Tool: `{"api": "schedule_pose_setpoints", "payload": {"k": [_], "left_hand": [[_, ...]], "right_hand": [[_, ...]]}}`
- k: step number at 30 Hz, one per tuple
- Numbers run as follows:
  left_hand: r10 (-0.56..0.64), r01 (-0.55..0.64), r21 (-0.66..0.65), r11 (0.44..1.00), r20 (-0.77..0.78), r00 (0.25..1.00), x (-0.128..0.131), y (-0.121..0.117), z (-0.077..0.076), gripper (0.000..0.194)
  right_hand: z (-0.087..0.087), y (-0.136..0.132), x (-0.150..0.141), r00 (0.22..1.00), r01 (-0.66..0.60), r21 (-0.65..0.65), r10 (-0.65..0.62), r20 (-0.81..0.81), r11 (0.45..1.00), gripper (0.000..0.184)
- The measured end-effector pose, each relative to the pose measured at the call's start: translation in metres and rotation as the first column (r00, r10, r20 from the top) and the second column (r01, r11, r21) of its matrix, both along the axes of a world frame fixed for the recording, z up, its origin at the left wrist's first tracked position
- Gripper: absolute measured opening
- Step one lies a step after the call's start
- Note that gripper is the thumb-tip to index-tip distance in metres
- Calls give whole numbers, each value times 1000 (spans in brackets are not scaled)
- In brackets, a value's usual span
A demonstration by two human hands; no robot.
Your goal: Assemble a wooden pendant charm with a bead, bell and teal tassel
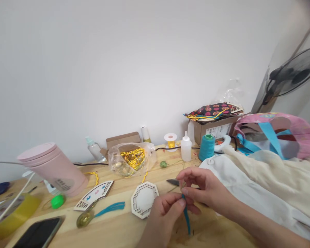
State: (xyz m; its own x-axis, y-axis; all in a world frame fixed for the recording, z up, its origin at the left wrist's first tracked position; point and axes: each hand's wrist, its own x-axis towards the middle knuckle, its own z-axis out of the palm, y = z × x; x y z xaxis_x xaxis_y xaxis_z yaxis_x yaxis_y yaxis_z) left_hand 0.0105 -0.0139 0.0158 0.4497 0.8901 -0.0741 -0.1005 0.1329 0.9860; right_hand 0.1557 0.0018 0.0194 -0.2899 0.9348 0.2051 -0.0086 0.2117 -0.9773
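Our left hand (163,216) and right hand (204,188) are both closed in small pinches above the pine counter (113,233); thumb and fingers of each grip a teal tassel (187,220) near its upper end, the right just above the left, and its strands hang down in front of us; a dark pointed blade (172,182) shows just beside our right hand, though we cannot tell what tool it belongs to; to the left, an octagonal lattice frame (144,200) and a fan-shaped lattice piece (93,195), both of pale wood, each have yellow cord (144,177) at the top edge; a second tassel (111,207), also teal, lies made up on the counter with a brass-coloured ornament (84,219) at its end; further back, a clear plastic bag (130,159) holds plenty of yellow cord and gold beads, and a yellow spool (171,141) and a teal thread cone (206,148) stand by, their thread unused as far as we can tell
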Motion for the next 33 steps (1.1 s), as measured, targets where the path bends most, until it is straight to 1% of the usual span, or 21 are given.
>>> {"api": "schedule_pose_setpoints", "payload": {"k": [2, 3, 5, 7, 11, 13, 14, 15, 16, 17, 18, 19, 20, 21, 22, 23, 25, 27, 28, 30, 33], "left_hand": [[-4, 26, -128, 991, 169, 986, 0, -1, -2, 20], [-17, 63, -181, 982, 249, 968, 0, -1, -3, 20], [-72, 176, -244, 954, 383, 921, 1, -1, -5, 21], [-130, 282, -270, 921, 469, 874, 1, -1, -8, 21], [-223, 425, -323, 846, 510, 831, -3, -3, -12, 21], [-251, 461, -358, 812, 499, 830, -6, -4, -13, 20], [-256, 458, -367, 810, 483, 838, -7, -4, -14, 20], [-248, 438, -364, 822, 463, 851, -8, -4, -14, 21], [-220, 390, -349, 852, 437, 872, -8, -2, -13, 22], [-166, 303, -315, 899, 395, 903, -9, 0, -12, 22], [-87, 182, -262, 948, 339, 937, -9, 2, -11, 22], [11, 45, -198, 979, 274, 962, -9, 4, -9, 19], [106, -80, -131, 988, 208, 972, -8, 6, -8, 15], [178, -170, -65, 983, 140, 974, -8, 8, -6, 10], [212, -212, -5, 977, 85, 974, -8, 10, -4, 9], [203, -205, 39, 978, 48, 978, -8, 11, -3, 11], [134, -134, 77, 988, 6, 991, -7, 11, -2, 15], [90, -87, 74, 993, -33, 995, -6, 9, -3, 14], [96, -93, 58, 994, -51, 994, -6, 8, -3, 13], [159, -159, 9, 987, -64, 985, -6, 7, -4, 13], [282, -281, -53, 958, 22, 959, -7, 8, -4, 13]], "right_hand": [[-1, 0, -1, 987, -62, -113, 45, -152, 992, 19], [-2, 1, -1, 978, -69, -153, 36, -208, 986, 19], [-3, 2, 1, 960, -30, -203, -28, -277, 979, 19], [-2, 4, 4, 940, 37, -222, -109, -324, 974, 21], [4, 9, 17, 886, 156, -222, -236, -399, 962, 25], [8, 10, 23, 868, 196, -192, -261, -423, 962, 24], [11, 11, 26, 867, 216, -169, -268, -420, 962, 23], [13, 11, 27, 874, 237, -142, -274, -400, 961, 23], [14, 10, 28, 889, 252, -117, -277, -365, 961, 23], [15, 9, 27, 906, 259, -94, -276, -321, 961, 23], [16, 8, 26, 924, 253, -75, -264, -275, 965, 23], [16, 7, 23, 944, 231, -57, -238, -228, 971, 23], [15, 6, 20, 962, 202, -34, -205, -183, 979, 22], [13, 4, 16, 976, 169, -9, -168, -139, 986, 22], [11, 3, 13, 987, 135, 19, -133, -93, 991, 23], [9, 2, 9, 994, 107, 51, -105, -44, 993, 24], [5, 0, 4, 995, 70, 114, -76, 56, 991, 25], [3, -1, 2, 989, 48, 161, -69, 128, 986, 25], [2, -1, 1, 988, 38, 172, -63, 143, 984, 25], [2, -1, 2, 992, 27, 154, -45, 119, 988, 24], [3, 0, 2, 996, 28, 90, -35, 77, 996, 22]]}}
